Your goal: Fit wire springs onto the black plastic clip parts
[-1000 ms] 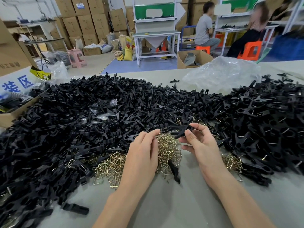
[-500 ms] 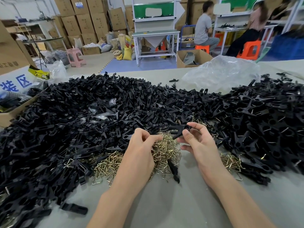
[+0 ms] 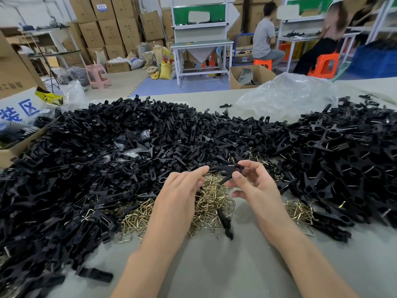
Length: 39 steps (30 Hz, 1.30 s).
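A black plastic clip [image 3: 227, 171] is held above the table between both hands. My right hand [image 3: 255, 188] pinches it near its round hinge end with thumb and fingers. My left hand [image 3: 182, 190] has its fingertips at the clip's left tip; whether a wire spring is in those fingers I cannot tell. Below the hands lies a heap of brass-coloured wire springs [image 3: 210, 203]. A big pile of loose black clip parts [image 3: 96, 160] covers the table to the left, and a pile of clips fitted with springs [image 3: 343, 160] lies to the right.
A crumpled clear plastic bag [image 3: 285, 95] lies at the back right of the grey table [image 3: 225, 267]. A cardboard box [image 3: 19, 145] stands at the left edge. A single black part [image 3: 94, 275] lies near the front. Two people sit at benches behind.
My left hand rose from the spring heap and brought its fingertips up to the clip's left tip. My right hand kept its hold on the clip and stayed nearly in place.
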Each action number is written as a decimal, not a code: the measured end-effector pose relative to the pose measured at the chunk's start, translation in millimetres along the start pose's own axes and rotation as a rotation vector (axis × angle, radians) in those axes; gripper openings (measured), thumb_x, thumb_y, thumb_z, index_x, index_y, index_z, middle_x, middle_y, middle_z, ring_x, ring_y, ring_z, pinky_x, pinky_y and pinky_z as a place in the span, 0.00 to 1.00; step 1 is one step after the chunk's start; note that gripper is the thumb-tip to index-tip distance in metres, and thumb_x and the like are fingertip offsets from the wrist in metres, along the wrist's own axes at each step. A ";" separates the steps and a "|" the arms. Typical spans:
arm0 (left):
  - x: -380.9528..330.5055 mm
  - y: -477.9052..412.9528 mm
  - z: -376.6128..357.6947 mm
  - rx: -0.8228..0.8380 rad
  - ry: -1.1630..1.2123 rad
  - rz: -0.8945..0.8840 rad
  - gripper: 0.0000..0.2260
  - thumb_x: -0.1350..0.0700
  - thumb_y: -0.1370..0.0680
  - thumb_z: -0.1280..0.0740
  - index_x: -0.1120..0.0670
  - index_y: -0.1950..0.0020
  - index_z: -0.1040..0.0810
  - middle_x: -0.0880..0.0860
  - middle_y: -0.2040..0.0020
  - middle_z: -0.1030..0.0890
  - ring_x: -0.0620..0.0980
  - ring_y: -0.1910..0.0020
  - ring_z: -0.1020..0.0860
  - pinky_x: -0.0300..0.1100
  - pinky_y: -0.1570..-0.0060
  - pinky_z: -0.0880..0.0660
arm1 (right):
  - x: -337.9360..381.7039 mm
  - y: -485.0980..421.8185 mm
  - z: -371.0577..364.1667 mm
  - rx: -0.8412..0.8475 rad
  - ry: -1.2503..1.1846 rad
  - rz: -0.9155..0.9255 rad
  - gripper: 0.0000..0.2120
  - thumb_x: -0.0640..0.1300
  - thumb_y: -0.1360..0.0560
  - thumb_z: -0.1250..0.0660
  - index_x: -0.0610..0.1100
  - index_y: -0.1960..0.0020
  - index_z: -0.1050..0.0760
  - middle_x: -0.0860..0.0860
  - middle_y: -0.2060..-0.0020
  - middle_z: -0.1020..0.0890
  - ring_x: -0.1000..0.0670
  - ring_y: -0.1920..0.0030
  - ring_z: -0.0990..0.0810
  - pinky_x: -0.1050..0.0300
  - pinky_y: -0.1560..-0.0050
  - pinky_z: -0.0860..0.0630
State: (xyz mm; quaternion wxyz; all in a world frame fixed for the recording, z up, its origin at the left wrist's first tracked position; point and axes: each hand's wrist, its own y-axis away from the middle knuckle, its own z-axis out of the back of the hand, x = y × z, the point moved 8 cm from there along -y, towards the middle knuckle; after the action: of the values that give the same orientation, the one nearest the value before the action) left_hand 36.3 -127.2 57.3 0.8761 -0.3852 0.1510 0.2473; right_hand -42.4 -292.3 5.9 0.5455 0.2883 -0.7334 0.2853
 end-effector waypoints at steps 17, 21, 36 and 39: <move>0.9 0.4 -4.8 0.111 -0.211 -0.097 0.31 0.76 0.30 0.28 0.51 0.34 0.24 0.45 0.52 0.18 0.45 0.53 0.29 0.41 0.46 0.30 | 2.6 4.7 -6.1 0.042 -0.016 -0.011 0.10 0.34 0.21 0.32 0.45 0.42 0.24 0.45 0.48 0.16 0.48 0.54 0.13 0.60 0.58 0.18; 14.7 -1.1 1.5 0.114 -0.183 -0.032 0.29 0.77 0.30 0.30 0.50 0.36 0.20 0.43 0.51 0.17 0.46 0.51 0.27 0.40 0.47 0.27 | 2.1 5.1 -6.5 0.043 -0.006 -0.019 0.10 0.33 0.21 0.32 0.45 0.43 0.24 0.48 0.50 0.16 0.49 0.55 0.13 0.60 0.58 0.18; 29.5 6.5 -12.3 -0.050 0.781 0.590 0.13 0.58 0.21 0.29 0.44 0.40 0.22 0.48 0.55 0.14 0.42 0.59 0.18 0.34 0.54 0.22 | 2.3 9.1 -17.9 0.164 -0.020 -0.021 0.11 0.34 0.23 0.30 0.43 0.42 0.24 0.49 0.51 0.13 0.48 0.53 0.13 0.60 0.55 0.19; 28.6 5.2 -10.8 -0.037 0.730 0.553 0.13 0.57 0.21 0.29 0.43 0.40 0.23 0.48 0.55 0.15 0.43 0.58 0.20 0.37 0.52 0.22 | 3.5 7.4 -16.5 0.155 -0.016 -0.015 0.11 0.34 0.23 0.31 0.43 0.41 0.24 0.47 0.51 0.14 0.47 0.54 0.13 0.59 0.55 0.18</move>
State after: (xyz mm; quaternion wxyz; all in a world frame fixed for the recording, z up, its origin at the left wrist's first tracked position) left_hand 56.4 -123.2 34.1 0.6596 -0.4081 0.5424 0.3228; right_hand -38.2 -275.7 12.6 0.5179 0.3376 -0.7112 0.3348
